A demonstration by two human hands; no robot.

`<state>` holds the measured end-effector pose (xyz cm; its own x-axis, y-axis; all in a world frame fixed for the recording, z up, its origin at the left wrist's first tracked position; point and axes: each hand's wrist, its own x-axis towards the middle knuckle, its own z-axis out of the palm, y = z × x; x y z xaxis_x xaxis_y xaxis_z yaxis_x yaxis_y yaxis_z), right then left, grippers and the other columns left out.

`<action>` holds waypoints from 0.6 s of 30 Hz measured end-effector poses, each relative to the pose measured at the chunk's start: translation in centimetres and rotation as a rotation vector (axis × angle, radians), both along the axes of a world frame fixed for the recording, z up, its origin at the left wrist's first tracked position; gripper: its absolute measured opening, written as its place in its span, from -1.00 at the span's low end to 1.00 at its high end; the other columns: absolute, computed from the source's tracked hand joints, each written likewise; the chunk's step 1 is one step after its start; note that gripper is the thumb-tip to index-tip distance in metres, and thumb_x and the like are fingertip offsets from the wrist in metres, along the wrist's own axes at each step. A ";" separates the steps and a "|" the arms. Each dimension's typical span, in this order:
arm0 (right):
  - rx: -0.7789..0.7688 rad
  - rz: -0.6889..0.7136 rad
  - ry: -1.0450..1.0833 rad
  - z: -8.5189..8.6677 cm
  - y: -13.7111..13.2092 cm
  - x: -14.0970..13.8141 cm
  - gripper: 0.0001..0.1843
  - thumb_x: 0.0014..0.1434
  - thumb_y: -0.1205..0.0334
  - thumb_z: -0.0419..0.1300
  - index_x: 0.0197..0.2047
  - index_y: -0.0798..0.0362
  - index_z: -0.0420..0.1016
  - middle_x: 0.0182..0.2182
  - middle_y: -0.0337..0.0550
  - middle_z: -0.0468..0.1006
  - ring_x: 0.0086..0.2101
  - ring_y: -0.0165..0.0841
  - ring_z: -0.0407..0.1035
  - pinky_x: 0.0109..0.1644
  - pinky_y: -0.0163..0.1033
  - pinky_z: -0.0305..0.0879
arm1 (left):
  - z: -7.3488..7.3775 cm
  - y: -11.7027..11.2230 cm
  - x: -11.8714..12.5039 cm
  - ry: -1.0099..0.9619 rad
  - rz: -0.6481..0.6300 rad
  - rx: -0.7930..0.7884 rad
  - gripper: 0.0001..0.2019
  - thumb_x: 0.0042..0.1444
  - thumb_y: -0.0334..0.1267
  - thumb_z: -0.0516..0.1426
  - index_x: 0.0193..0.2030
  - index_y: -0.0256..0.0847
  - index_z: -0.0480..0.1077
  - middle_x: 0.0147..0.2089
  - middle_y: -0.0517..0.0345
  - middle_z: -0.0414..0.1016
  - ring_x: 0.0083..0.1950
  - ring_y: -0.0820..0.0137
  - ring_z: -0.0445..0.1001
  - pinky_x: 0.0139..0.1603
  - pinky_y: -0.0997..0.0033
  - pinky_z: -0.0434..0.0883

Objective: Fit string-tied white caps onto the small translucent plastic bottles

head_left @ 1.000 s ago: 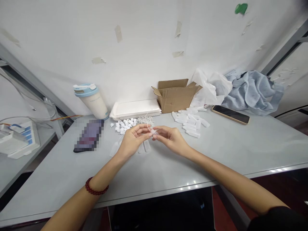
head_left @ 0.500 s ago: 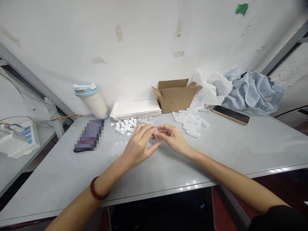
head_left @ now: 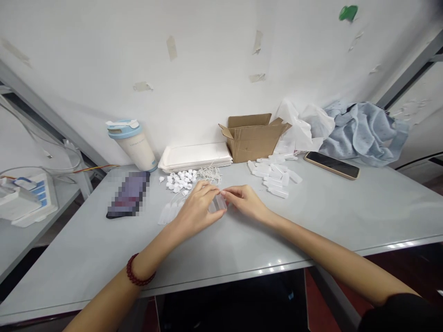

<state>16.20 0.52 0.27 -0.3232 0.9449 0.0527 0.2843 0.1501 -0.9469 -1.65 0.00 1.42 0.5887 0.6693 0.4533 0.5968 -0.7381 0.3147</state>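
Seeing, well left of the left grip (head_left: 196, 204), a white device with blue patches (head_left: 38, 196) beside the surface (head_left: 277, 230). Nearer to that grip, but clearly left of it, seeing a dark flat object (head_left: 130, 193), too pixelated to name, and behind it a blue-lidded tumbler (head_left: 138, 147). Wearing a dark red bracelet (head_left: 138, 273) behind the left grip. Just left of this grip, finding a row of translucent tubes (head_left: 168, 213) lying flat, partly hidden by it; just beyond, a pile of white caps (head_left: 179, 180), a stack of white sheets (head_left: 197, 156) and a tangle of thin pale strips (head_left: 210, 173).

Holding the left grip wide, thumb and fingers spread about a translucent tube (head_left: 220, 202) between both grips. Having the right grip (head_left: 247, 202) narrow, fingertips at the tube's upper end; cannot tell whether pinching or only touching.

Beyond the right grip, seeing an open cardboard box (head_left: 254, 143); beyond and rightward, a loose pile of similar tubes (head_left: 275, 175). Farther right, noting a white plastic bag (head_left: 304, 124), a phone (head_left: 332, 164) and a rumpled pale blue cloth (head_left: 367, 131).
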 end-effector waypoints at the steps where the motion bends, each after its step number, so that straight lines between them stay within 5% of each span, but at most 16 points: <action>1: 0.024 0.004 -0.047 0.0 0.0 0.0 -0.66 0.22 0.15 0.06 -0.37 0.17 0.56 -0.56 -0.23 0.47 -0.54 -0.46 0.27 -0.40 -0.32 0.21 | 0.1 0.0 -0.1 0.022 0.005 -0.030 -0.76 0.02 -0.31 0.23 -0.13 -0.25 0.43 -0.12 0.00 0.50 0.01 0.13 0.31 0.03 0.05 0.40; 8: 0.117 -0.002 -0.211 -0.6 0.4 0.1 -0.77 0.12 0.32 0.14 -0.21 0.16 0.61 -0.27 -0.07 0.63 -0.33 -0.35 0.42 -0.20 -0.26 0.30 | 0.2 -0.1 -0.1 0.125 0.024 -0.121 -0.74 0.02 -0.30 0.21 -0.11 -0.24 0.43 -0.12 -0.01 0.50 0.05 0.09 0.30 0.04 0.02 0.39; 18: 0.113 0.032 -0.226 -1.0 0.6 0.2 -0.78 0.08 0.35 0.19 -0.20 0.17 0.59 -0.29 -0.08 0.61 -0.37 -0.37 0.40 -0.22 -0.24 0.31 | 0.3 -0.1 -0.6 0.116 0.020 -0.206 -0.75 0.02 -0.28 0.19 -0.13 -0.22 0.38 -0.15 0.01 0.46 0.03 0.11 0.30 -0.04 0.07 0.41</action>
<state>16.37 1.11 -0.76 -0.3679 0.9264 0.0804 0.4800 0.2632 -0.8368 -2.27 -0.08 1.74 0.6148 0.7526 0.2359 0.6516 -0.6532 0.3858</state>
